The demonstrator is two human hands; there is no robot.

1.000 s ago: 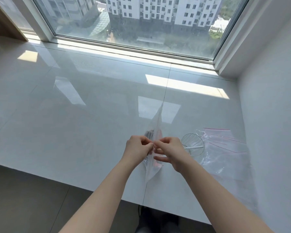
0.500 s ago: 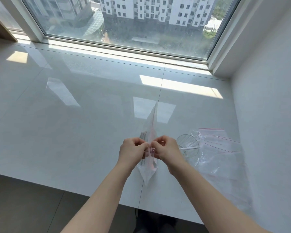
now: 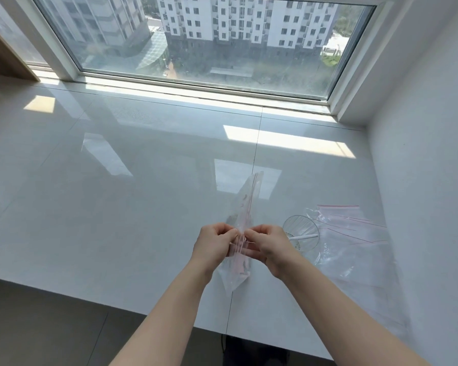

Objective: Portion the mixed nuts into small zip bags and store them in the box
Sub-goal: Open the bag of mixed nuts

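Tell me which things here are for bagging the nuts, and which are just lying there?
For the job: zip bag pinched by left hand and right hand; spare zip bags; glass cup with a white spoon.

Just there: window, white ledge.

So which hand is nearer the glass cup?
Right. The right hand pinches the zip bag just beside the glass cup; the left hand pinches the bag's far side.
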